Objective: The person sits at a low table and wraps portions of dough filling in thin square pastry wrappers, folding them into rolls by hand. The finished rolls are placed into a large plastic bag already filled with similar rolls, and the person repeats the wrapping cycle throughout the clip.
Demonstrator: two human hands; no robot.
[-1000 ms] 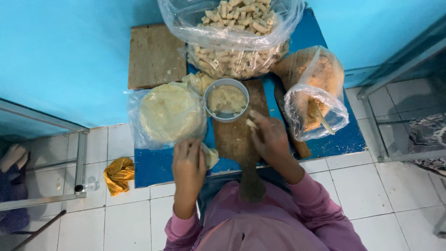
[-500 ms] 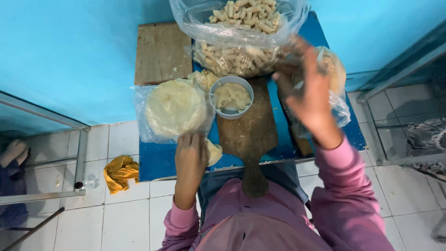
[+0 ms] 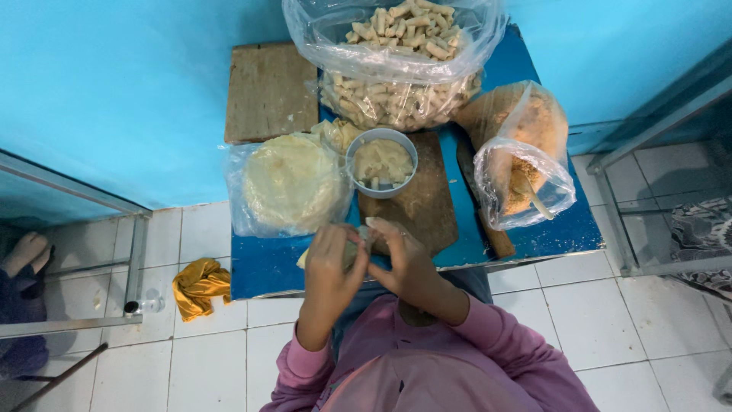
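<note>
Two hands meet at the near edge of the low blue table [image 3: 534, 229]: the left hand [image 3: 332, 263] and the right hand [image 3: 404, 263] are curled toward each other, fingers pinching a small pale wrapper [image 3: 358, 243] between them, which sits just over the table's near edge, close to the handle end of the dark wooden board [image 3: 415, 202]. How tightly the fingers press on it cannot be told, since the wrapper is mostly hidden by them. Both arms wear pink sleeves [image 3: 488, 336]. Just beyond the hands, on the board's far end, stands a small grey-blue bowl [image 3: 381, 162] holding a pale, lumpy filling. To its left, toward the table's left edge, a clear plastic bag [image 3: 288, 187] lies flat with a round stack of thin pale-yellow sheets inside. At the far edge a large open plastic bag [image 3: 396, 69] bulges with many short, pale rolled pieces, piled to the brim. On the right side of the table another clear bag [image 3: 522, 156] holds orange-brown crumbs, with a light stick or spoon handle poking up inside it. At the far left corner a second, lighter wooden board [image 3: 268, 91] rests partly against the blue wall [image 3: 114, 91]. Off the table, on the white tiled floor [image 3: 595, 305] near its near left corner, lies a crumpled yellow cloth [image 3: 200, 284]. At the far left edge of the view, behind a metal frame, another person's foot [image 3: 24, 253] shows.
</note>
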